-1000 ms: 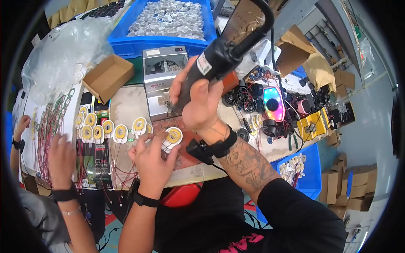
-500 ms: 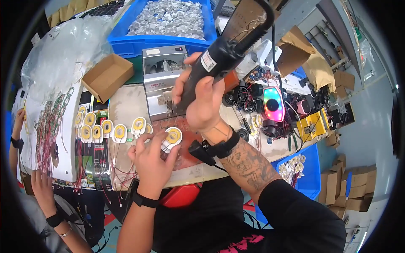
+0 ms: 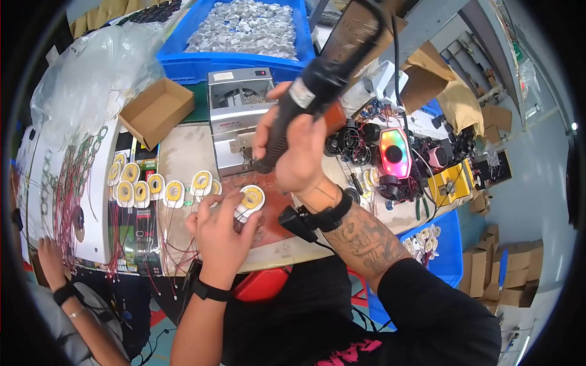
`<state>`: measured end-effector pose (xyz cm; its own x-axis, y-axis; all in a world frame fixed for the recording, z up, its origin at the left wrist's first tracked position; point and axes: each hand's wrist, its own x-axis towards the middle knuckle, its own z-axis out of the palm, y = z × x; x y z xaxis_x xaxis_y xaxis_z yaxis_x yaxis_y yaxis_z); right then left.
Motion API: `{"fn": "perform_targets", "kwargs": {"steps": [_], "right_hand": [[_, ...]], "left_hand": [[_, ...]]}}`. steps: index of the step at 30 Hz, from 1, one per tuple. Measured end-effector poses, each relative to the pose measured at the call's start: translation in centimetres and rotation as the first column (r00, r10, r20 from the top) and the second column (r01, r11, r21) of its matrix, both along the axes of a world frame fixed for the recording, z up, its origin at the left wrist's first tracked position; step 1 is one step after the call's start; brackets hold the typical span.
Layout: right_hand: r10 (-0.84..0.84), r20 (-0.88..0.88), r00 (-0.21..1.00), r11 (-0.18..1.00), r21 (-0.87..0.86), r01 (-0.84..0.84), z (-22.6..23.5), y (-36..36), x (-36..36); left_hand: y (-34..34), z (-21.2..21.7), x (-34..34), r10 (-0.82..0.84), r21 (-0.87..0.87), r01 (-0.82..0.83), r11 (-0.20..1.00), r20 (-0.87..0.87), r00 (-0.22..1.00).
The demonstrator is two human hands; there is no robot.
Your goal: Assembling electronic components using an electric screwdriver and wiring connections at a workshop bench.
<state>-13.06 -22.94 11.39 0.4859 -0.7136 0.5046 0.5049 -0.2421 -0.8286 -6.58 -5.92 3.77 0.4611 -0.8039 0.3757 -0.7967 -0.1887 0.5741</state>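
My right hand point(image 3: 293, 143) is wrapped around a black electric screwdriver point(image 3: 305, 91), held tilted above the bench with its lower end toward the reddish-brown mat. A cord loops from its upper end. Below it, my left hand point(image 3: 221, 229) pinches a white, rounded part with a yellow ring point(image 3: 251, 197) over the mat point(image 3: 271, 210). The screwdriver and this part are apart. Several similar white parts with yellow rings point(image 3: 174, 191) lie in a row left of my left hand, thin wires trailing from them over the bench edge.
A grey screw feeder point(image 3: 238, 119) stands behind my hands, with an open cardboard box point(image 3: 157, 113) on its left. A blue bin point(image 3: 177, 64) of white pieces is behind. Right are a lit, multicoloured device point(image 3: 395, 152) and a blue tub point(image 3: 452, 256). A co-worker's hand point(image 3: 52, 262) is far left.
The screwdriver and my right hand have shifted slightly downward, and the screwdriver's lower end now shows below my fingers. My left hand is nearly still. One of the co-worker's hands has left the upper left.
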Motion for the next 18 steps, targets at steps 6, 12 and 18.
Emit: {"fn": "perform_targets", "kwargs": {"steps": [6, 12, 18], "right_hand": [[-0.012, 0.097, 0.995, 0.999, -0.050, 0.017, 0.1, -0.6, 1.7], [0.073, -0.041, 0.996, 0.969, -0.233, -0.081, -0.8, -2.0, 2.0], [0.120, -0.103, 0.987, 0.991, 0.068, -0.113, -0.3, -0.9, 0.9]], "left_hand": [[0.0, -0.1, 0.1, -0.008, 0.005, 0.008, 1.000, -0.022, 1.000], [-0.2, 0.1, -0.3, -0.005, -0.019, 0.005, 1.000, 0.007, 1.000], [0.1, -0.3, 0.0, 0.006, -0.005, -0.006, 1.000, -0.011, 1.000]]}}
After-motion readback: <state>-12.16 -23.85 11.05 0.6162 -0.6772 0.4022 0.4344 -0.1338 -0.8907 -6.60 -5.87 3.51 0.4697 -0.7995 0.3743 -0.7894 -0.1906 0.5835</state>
